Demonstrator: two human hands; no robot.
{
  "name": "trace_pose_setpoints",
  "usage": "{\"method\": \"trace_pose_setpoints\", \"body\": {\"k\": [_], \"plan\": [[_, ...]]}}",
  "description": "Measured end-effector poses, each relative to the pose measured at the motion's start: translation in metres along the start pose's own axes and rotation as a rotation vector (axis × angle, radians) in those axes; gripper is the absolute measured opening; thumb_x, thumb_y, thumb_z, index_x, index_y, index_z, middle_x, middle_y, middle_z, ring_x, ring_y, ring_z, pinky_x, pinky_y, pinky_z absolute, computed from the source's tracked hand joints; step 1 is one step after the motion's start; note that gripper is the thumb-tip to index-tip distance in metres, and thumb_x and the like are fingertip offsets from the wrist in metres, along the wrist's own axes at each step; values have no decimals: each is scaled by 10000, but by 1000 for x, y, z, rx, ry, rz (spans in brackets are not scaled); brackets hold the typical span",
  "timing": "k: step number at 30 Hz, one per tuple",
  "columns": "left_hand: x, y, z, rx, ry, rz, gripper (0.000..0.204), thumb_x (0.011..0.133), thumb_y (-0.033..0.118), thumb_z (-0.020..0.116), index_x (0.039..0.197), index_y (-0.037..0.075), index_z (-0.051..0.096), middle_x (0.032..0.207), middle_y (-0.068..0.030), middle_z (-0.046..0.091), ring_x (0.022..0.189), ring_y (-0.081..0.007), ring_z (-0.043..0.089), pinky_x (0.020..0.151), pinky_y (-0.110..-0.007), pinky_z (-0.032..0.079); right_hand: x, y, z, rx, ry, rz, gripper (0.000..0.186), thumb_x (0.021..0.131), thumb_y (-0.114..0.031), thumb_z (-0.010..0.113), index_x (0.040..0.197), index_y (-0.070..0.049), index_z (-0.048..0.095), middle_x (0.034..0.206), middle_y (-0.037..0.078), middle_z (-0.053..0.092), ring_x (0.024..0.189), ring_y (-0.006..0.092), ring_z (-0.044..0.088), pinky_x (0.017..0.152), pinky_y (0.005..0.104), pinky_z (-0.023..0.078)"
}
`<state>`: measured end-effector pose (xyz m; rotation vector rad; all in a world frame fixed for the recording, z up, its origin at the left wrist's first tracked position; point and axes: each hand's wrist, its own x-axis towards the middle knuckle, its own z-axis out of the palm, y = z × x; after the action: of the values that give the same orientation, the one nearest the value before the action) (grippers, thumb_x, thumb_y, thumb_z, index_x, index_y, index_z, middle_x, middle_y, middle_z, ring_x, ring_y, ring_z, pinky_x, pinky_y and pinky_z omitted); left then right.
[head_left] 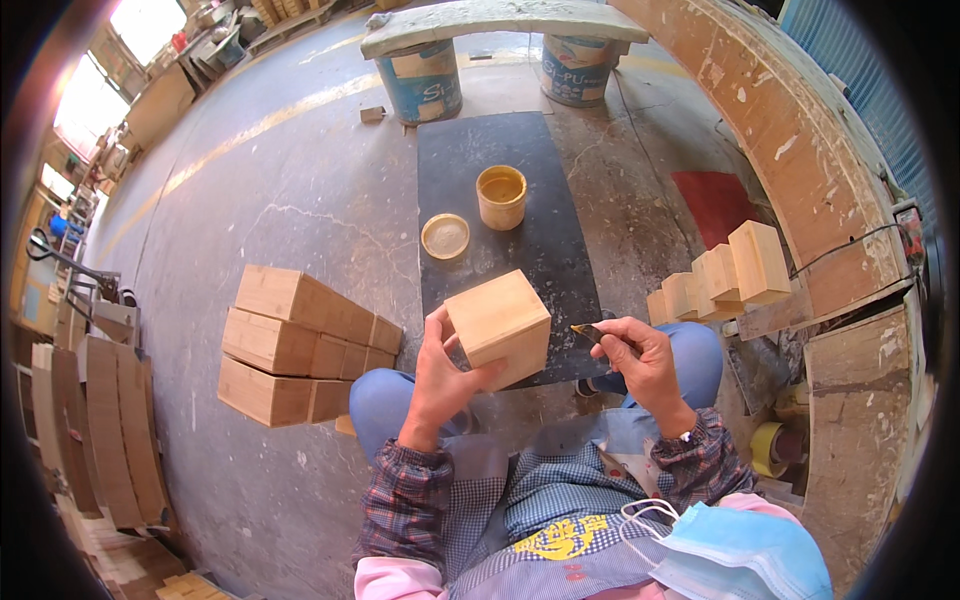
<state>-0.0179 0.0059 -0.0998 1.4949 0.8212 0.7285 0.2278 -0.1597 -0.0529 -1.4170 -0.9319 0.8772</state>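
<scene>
My left hand (pixel 440 380) grips a pale wooden block or box (pixel 497 325) from its left and underside, holding it tilted above a dark board (pixel 470 150). My right hand (pixel 640 365) holds a small dark tool (pixel 598 338) with yellowish material on its tip, just right of the block and apart from it. Farther forward on the board stand an open tub (pixel 501 210) with yellow-brown contents and, to its left, a shallow round lid or dish (pixel 445 237) with pale contents.
Stacked wooden blocks (pixel 275 340) lie at left, and several more (pixel 755 265) stand at right. A bench on two buckets (pixel 420 85) is ahead. A long plywood piece (pixel 760 130) runs along the right. Timber stacks (pixel 110 430) line the far left; tape rolls (pixel 770 450) sit at lower right.
</scene>
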Motion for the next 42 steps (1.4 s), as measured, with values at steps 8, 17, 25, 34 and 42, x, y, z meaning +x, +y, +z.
{"method": "trace_pose_setpoints", "body": {"k": [8,17,25,34,42], "plan": [[26,-4,-6,-198,-85,-404,842,917,390,845,1510,-78,474,1318,-188,683,1189,-227,675,987,-363,566,11,-4,10,-78,20,-63,181,1061,-83,710,1215,-30,788,950,14,753,817,62,648,702,231,492],[68,-5,-30,38,-343,-511,626,1059,488,657,1475,25,592,1295,-70,707,1145,-140,672,907,-331,570,55,6,6,-766,-28,-588,239,910,-71,809,1140,-134,826,871,64,671,771,245,675,676,341,553],[63,-22,-28,58,-236,-493,851,985,481,734,1602,-21,432,1261,-210,733,1106,-216,725,956,-349,570,69,26,36,-930,-39,-598,274,887,-58,783,1149,-132,809,885,63,627,738,246,691,622,351,571],[57,-29,-26,57,-206,-488,905,940,502,764,1608,-9,432,1209,-182,747,1081,-209,728,954,-351,568,72,31,43,-1025,-70,-608,279,892,-51,754,1160,-113,798,902,61,613,782,238,689,639,353,572],[53,-28,-24,89,-193,-475,910,929,506,770,1604,-9,442,1195,-173,748,1063,-204,728,946,-346,567,66,36,48,-933,-58,-586,294,885,-35,749,1171,-90,790,886,68,597,748,249,680,624,356,564]]}}
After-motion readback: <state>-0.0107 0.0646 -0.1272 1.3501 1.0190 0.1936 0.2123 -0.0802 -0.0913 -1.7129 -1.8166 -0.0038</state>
